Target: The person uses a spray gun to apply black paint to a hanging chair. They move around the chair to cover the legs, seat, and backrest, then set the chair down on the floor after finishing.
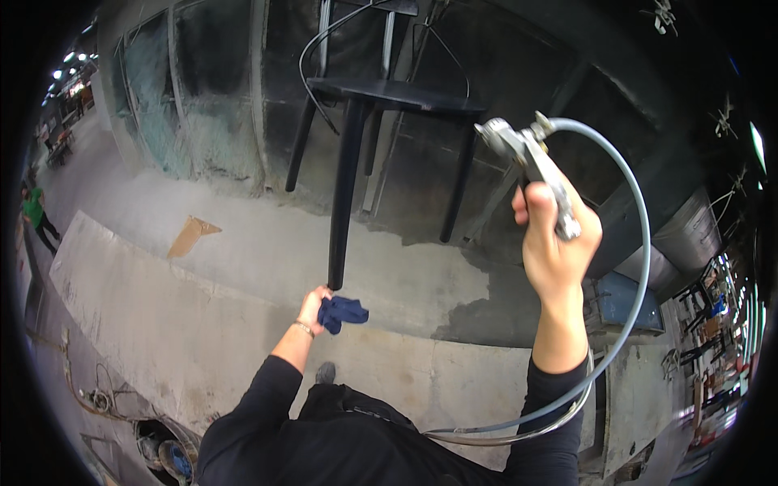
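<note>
- Holding the spray gun [506, 142] in the head view, your right grip [559, 243] is wrapped round its handle; you cannot tell from here how the trigger sits.
- Your left grip [312, 308] is closed on a dark blue cloth [344, 313], at the foot of the near leg [343, 202] of the black chair [393, 95]; whether fingers or cloth touch the leg is hard to tell.
- The chair stands ahead of you, between your two arms, its feet apparently off the floor [284, 215]. Wire [303, 65] runs by its back, though what bears the weight is out of view.
- If it does hang, a tug at that foot could swing or turn it, perhaps into the gun's nozzle, which appears near the seat's right edge; depth is uncertain.
- Cloth dragged along the leg could mark the finish if it is wet, which doesn't show.
- Your hose [646, 235] arches outside the right forearm and back toward your waist; a quick reach leftward could pull it taut.
- For room, bare floor lies below the chair, with cardboard [193, 235] off left. Streaked panels [212, 97] limit you behind the chair, and a blue box [628, 304] sits beyond your right forearm.
</note>
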Available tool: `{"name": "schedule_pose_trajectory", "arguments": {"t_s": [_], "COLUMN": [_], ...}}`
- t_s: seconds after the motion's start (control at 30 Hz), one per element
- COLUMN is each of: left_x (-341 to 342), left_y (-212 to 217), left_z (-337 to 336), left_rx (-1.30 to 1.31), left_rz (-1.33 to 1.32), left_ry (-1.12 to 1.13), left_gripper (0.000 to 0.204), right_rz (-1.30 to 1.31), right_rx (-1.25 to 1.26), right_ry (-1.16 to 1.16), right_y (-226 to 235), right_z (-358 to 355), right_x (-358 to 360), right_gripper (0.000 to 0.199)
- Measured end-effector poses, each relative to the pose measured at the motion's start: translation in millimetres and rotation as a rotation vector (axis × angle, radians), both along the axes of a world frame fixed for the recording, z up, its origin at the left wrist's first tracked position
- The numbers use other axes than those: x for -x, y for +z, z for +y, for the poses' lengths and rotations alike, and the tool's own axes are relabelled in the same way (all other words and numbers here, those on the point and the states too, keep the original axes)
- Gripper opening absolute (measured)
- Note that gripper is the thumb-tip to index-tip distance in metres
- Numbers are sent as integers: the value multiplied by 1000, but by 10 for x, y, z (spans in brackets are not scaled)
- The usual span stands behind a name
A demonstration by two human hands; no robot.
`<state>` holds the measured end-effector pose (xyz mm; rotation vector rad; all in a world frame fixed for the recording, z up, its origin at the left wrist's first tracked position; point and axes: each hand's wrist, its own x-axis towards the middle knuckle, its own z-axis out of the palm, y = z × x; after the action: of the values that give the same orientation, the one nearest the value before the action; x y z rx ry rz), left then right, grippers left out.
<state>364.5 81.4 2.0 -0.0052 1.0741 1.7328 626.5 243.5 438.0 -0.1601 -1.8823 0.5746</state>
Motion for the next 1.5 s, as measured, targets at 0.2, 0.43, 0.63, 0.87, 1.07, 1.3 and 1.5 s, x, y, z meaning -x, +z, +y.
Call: {"name": "schedule_pose_trajectory", "arguments": {"t_s": [0.2, 0.43, 0.63, 0.87, 1.07, 1.3, 1.5], "left_x": [34, 2, 108, 149, 185, 129, 102], "left_y": [-15, 170, 177, 169, 26, -189, -231], "left_z": [-99, -33, 128, 221, 302, 359, 344], "left_rx": [-263, -294, -317, -211, -248, -341, -379], "left_rz": [-179, 24, -480, -475, -469, -391, -490], "left_ry": [-71, -217, -419, -474, -497, -425, -420], "left_gripper": [40, 11, 19, 16, 11, 11, 15], "right_rz": [-261, -224, -358, -246, -236, -383, -812], "right_rx": [162, 17, 48, 92, 18, -384, -277], "right_ry": [-258, -326, -453, -212, -9, 5, 9], "right_y": [473, 818, 713, 607, 346, -259, -948], "right_z": [375, 765, 936, 441, -117, -426, -752], "right_x": [1083, 2089, 2322, 2110, 2189, 2143, 2347], "right_gripper": [53, 59, 61, 55, 46, 58, 62]}}
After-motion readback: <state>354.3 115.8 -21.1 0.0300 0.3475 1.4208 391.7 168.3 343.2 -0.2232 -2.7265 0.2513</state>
